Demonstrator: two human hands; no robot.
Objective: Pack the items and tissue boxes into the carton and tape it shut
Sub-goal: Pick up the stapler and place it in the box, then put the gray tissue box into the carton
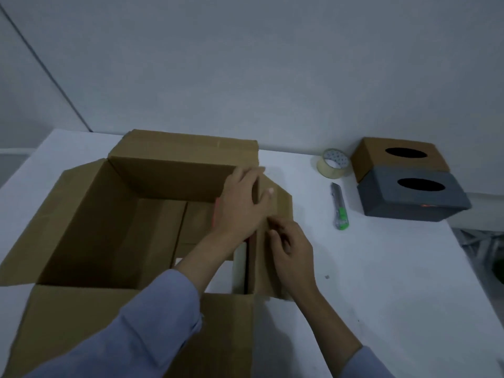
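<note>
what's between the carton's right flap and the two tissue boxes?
In the head view: a utility knife with a green end lies on the white table, and a tape roll stands behind it. Otherwise the stretch between right flap and tissue boxes is bare.

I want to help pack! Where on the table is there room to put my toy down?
Bare table lies in front of the knife and grey tissue box, right of the carton. It is crowded by the tape roll, the brown tissue box, and both hands at the right flap.

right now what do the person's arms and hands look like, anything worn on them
Both hands are bare: the left hand and right hand show no gloves, rings or watch. Both arms wear long light blue sleeves, pushed up the forearms and creased.
</note>
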